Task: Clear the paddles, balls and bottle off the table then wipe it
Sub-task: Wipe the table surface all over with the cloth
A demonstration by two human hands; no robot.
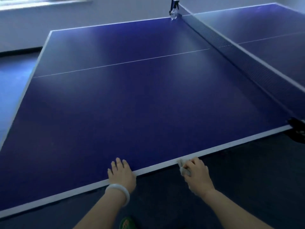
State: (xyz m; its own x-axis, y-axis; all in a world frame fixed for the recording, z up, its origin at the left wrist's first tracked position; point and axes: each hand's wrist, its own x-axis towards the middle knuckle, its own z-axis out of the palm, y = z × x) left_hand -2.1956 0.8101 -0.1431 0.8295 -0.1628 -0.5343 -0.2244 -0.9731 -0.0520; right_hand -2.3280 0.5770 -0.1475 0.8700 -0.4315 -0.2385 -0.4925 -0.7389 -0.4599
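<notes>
A blue table tennis table (125, 96) fills the view, with white lines along its edges. My left hand (121, 173) rests flat on the near edge, fingers straight, a pale bangle on the wrist. My right hand (195, 171) grips a small crumpled grey-white cloth (183, 168) right at the table's near white edge line. A clear bottle (173, 14) stands at the far edge beside the net post. No paddles or balls show on this half.
The dark net (239, 57) with its white top band runs from the far post to a black clamp (297, 131) at the right. Dark floor lies below the near edge. White wall and a bright window sill lie beyond the table.
</notes>
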